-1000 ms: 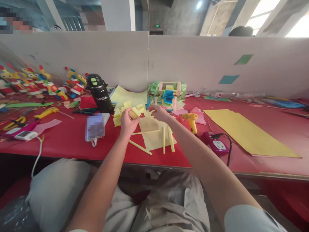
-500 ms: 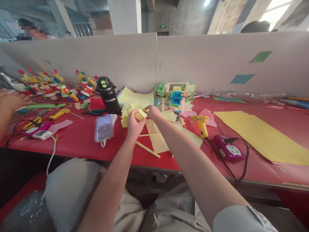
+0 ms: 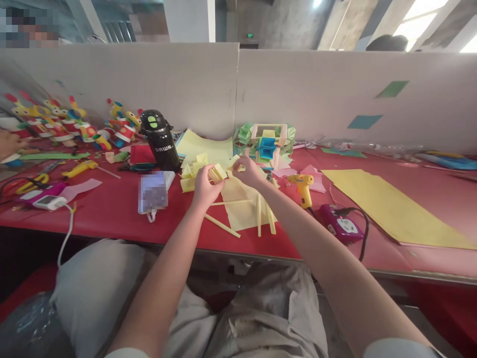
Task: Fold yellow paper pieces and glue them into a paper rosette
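Observation:
My left hand (image 3: 204, 189) grips a small folded yellow paper piece (image 3: 216, 173) over the red table (image 3: 112, 211). Just to its right, my right hand (image 3: 249, 170) pinches a second yellow folded piece (image 3: 234, 162), close to the first one. More folded yellow pieces (image 3: 191, 175) lie in a heap to the left of my hands. Under my forearms lie a yellow sheet (image 3: 244, 206) and several yellow paper sticks (image 3: 258, 221). A coloured paper frame model (image 3: 266, 141) stands behind my right hand.
A black bottle (image 3: 160, 140) stands left of the heap. A yellow glue gun (image 3: 303, 189) and a purple power socket (image 3: 340, 226) with a black cable lie to the right, beside a large yellow sheet (image 3: 391, 206). Paper toys (image 3: 67, 127) line the far left. Another person's hand (image 3: 9, 144) shows at the left edge.
My right hand has drawn slightly away from my left, taking a yellow piece with it. The view has shifted a little. The other person's hand has pulled back towards the left edge.

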Action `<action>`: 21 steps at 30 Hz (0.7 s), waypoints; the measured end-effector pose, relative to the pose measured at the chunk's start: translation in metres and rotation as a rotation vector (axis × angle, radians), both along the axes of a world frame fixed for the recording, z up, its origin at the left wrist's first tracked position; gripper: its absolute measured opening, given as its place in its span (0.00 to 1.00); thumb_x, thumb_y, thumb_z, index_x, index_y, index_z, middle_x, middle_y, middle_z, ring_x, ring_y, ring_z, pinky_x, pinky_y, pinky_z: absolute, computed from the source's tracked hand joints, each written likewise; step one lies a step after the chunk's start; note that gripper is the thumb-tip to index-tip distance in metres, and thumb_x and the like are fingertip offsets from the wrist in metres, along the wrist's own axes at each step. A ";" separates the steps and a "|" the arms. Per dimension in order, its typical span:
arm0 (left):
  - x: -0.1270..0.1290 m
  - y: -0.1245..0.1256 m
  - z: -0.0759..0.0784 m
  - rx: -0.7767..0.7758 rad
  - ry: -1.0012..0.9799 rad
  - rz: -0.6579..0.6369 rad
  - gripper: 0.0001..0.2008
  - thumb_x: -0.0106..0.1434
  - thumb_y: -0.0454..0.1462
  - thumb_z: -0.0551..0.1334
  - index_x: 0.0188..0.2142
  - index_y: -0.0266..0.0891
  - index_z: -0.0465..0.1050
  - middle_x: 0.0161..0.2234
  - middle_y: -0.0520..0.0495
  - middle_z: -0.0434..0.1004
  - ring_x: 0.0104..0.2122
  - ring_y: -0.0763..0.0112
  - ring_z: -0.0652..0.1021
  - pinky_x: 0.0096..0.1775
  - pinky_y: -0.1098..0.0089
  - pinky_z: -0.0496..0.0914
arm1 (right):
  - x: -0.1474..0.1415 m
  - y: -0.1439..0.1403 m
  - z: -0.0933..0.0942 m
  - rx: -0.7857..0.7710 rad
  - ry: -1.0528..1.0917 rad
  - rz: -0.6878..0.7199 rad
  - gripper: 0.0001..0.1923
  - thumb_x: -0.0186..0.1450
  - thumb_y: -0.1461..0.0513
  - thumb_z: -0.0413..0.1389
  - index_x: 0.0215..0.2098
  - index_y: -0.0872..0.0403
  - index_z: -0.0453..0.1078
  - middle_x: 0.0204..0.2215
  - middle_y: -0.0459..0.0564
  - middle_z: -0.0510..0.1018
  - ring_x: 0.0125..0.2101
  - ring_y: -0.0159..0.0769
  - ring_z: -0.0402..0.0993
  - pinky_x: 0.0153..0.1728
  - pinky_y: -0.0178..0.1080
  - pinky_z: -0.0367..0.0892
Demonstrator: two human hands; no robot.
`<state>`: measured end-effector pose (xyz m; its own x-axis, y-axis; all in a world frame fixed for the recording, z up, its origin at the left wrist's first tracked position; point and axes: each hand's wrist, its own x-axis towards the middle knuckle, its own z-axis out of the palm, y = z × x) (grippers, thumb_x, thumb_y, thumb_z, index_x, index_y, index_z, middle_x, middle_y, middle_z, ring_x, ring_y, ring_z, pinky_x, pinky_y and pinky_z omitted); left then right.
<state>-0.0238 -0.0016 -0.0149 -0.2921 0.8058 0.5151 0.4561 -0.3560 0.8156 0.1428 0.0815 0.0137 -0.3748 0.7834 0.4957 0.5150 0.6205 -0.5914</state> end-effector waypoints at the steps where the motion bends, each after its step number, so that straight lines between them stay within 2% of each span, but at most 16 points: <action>1: 0.001 -0.001 0.001 -0.003 0.028 -0.013 0.26 0.52 0.31 0.70 0.50 0.41 0.69 0.50 0.41 0.72 0.44 0.61 0.78 0.38 0.65 0.78 | 0.013 -0.007 -0.001 -0.001 0.008 0.026 0.01 0.54 0.64 0.55 0.26 0.53 0.66 0.36 0.53 0.74 0.41 0.41 0.72 0.42 0.41 0.70; 3: 0.003 -0.004 0.004 -0.009 0.095 -0.035 0.26 0.52 0.31 0.69 0.51 0.41 0.69 0.50 0.41 0.72 0.43 0.62 0.78 0.39 0.64 0.78 | 0.038 -0.023 -0.003 -0.012 0.004 0.042 0.02 0.54 0.63 0.54 0.27 0.52 0.64 0.32 0.51 0.73 0.37 0.40 0.71 0.36 0.40 0.70; 5: 0.005 -0.007 0.006 -0.005 0.166 -0.080 0.26 0.53 0.32 0.69 0.52 0.41 0.68 0.50 0.42 0.73 0.42 0.63 0.78 0.40 0.64 0.77 | 0.057 -0.037 -0.004 -0.007 -0.022 0.044 0.04 0.54 0.63 0.55 0.28 0.51 0.64 0.33 0.51 0.72 0.35 0.40 0.71 0.33 0.40 0.69; 8: 0.007 -0.012 0.009 0.039 0.278 -0.200 0.26 0.56 0.32 0.68 0.54 0.42 0.67 0.51 0.44 0.73 0.44 0.64 0.78 0.41 0.66 0.76 | 0.072 -0.051 -0.002 0.065 -0.092 0.005 0.07 0.53 0.66 0.54 0.32 0.52 0.64 0.41 0.54 0.74 0.39 0.42 0.72 0.38 0.44 0.70; 11: 0.011 -0.017 0.013 0.108 0.394 -0.280 0.27 0.56 0.30 0.66 0.55 0.43 0.66 0.54 0.43 0.72 0.50 0.61 0.76 0.43 0.66 0.76 | 0.071 -0.057 0.000 0.112 -0.168 -0.022 0.10 0.53 0.69 0.52 0.32 0.52 0.65 0.51 0.58 0.71 0.48 0.47 0.72 0.45 0.46 0.68; 13: 0.013 -0.019 0.015 0.138 0.457 -0.284 0.28 0.57 0.28 0.65 0.56 0.43 0.65 0.56 0.42 0.71 0.54 0.59 0.74 0.46 0.64 0.75 | 0.065 -0.061 0.001 0.118 -0.211 -0.004 0.11 0.53 0.70 0.51 0.33 0.52 0.65 0.53 0.59 0.69 0.51 0.48 0.71 0.46 0.46 0.68; 17: 0.014 -0.020 0.015 0.144 0.530 -0.235 0.29 0.56 0.26 0.65 0.56 0.42 0.65 0.55 0.41 0.70 0.57 0.57 0.72 0.57 0.57 0.70 | 0.051 -0.068 0.001 0.104 -0.238 -0.009 0.13 0.54 0.71 0.50 0.36 0.52 0.65 0.54 0.58 0.69 0.46 0.46 0.72 0.40 0.44 0.69; 21: 0.014 -0.019 0.013 0.109 0.543 -0.240 0.29 0.56 0.26 0.65 0.56 0.43 0.65 0.55 0.41 0.69 0.56 0.56 0.73 0.56 0.57 0.71 | 0.042 -0.071 -0.001 0.089 -0.276 -0.023 0.16 0.54 0.73 0.49 0.38 0.53 0.65 0.56 0.59 0.66 0.46 0.45 0.72 0.41 0.43 0.68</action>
<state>-0.0099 -0.0207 -0.0015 0.2196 0.7507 0.6231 0.6936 -0.5693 0.4414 0.1849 0.0101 0.0132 -0.4881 0.7509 0.4447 0.6631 0.6504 -0.3705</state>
